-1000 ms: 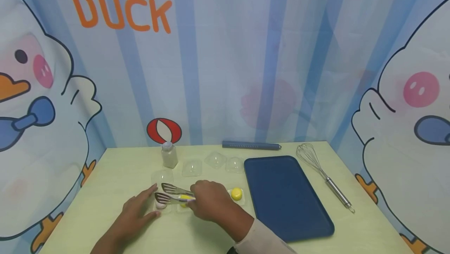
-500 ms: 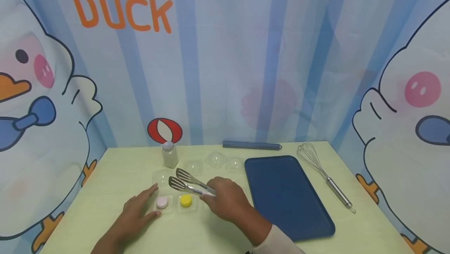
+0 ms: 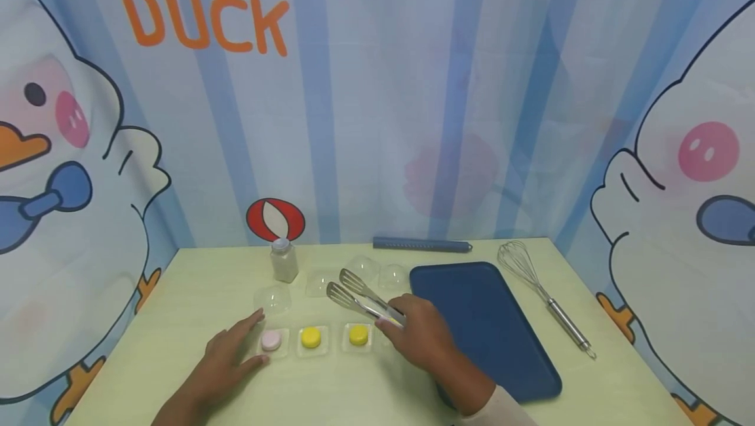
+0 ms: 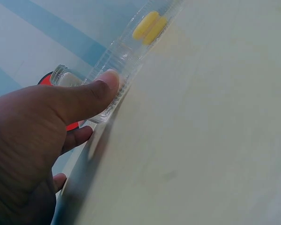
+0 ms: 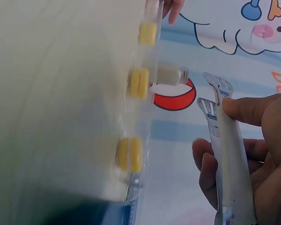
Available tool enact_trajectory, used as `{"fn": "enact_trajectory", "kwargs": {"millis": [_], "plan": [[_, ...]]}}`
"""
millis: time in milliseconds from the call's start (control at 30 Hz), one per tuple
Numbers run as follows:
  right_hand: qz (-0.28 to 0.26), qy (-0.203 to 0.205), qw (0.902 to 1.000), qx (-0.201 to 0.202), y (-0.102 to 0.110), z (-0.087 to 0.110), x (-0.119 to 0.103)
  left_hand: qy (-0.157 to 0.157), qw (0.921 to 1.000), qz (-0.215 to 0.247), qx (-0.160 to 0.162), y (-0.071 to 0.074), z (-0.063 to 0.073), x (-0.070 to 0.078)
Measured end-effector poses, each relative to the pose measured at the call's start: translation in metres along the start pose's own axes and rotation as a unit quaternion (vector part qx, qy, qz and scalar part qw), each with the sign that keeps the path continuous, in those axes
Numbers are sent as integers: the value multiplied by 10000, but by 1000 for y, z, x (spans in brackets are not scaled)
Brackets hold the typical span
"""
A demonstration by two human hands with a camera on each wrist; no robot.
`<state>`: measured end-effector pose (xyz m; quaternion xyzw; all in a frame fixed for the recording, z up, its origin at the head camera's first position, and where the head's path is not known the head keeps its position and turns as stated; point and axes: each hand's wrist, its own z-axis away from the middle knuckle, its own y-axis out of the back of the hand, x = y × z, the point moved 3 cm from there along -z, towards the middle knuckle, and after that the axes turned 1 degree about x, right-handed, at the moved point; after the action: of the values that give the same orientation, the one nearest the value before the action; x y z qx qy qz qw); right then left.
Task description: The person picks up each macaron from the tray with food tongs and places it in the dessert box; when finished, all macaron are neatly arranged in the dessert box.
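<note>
Before striped backdrop (image 3: 377,98), gripping parted tongs (image 5: 232,161) in right hand (image 3: 426,335), with left hand (image 3: 221,362) spread. Seemingly done placing macarons (image 3: 310,337); next, perhaps fit lids (image 3: 394,276).

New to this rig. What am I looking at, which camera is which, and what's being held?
There's no robot: these are a person's bare hands. The wide shot is from a head camera looking forward and down; the two tilted close-ups are from wrist cameras, one per wrist. The right hand holds slotted tongs. The left hand is spread beside a clear container with a pink macaron-like piece; whether it touches is unclear. Three yellow pieces line up with it, one mostly hidden by the right hand in the head view. Also on the table: clear lids, a jar, a blue bar, a blue tray and a whisk.
</note>
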<state>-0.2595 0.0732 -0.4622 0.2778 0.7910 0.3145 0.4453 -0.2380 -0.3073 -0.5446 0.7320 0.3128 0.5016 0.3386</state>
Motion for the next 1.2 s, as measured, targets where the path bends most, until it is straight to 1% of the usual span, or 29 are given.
{"fn": "enact_trajectory", "kwargs": {"millis": [100,167,267,433,667,933,1067,1200], "plan": [[40,-222,9997,-10,7,2,11,49,10000,19,-54,1,0,0],[53,-451,9990,-35,13,3,20,65,9999,-10,-87,2,0,1],[115,-823,9965,-3,21,4,33,65,9999,-50,-101,4,0,2],[201,-1222,9923,79,35,10,57,39,9999,-78,-93,5,-1,1],[638,-1593,9849,246,63,25,88,13,9999,-84,-76,4,-2,4],[729,-1890,9785,391,94,38,126,-46,9999,-94,-14,3,0,5],[914,-2130,9714,508,106,45,145,-53,9999,-106,-14,3,1,5],[957,-2373,9650,570,116,53,159,-15,9999,-78,-62,2,1,5]]}}
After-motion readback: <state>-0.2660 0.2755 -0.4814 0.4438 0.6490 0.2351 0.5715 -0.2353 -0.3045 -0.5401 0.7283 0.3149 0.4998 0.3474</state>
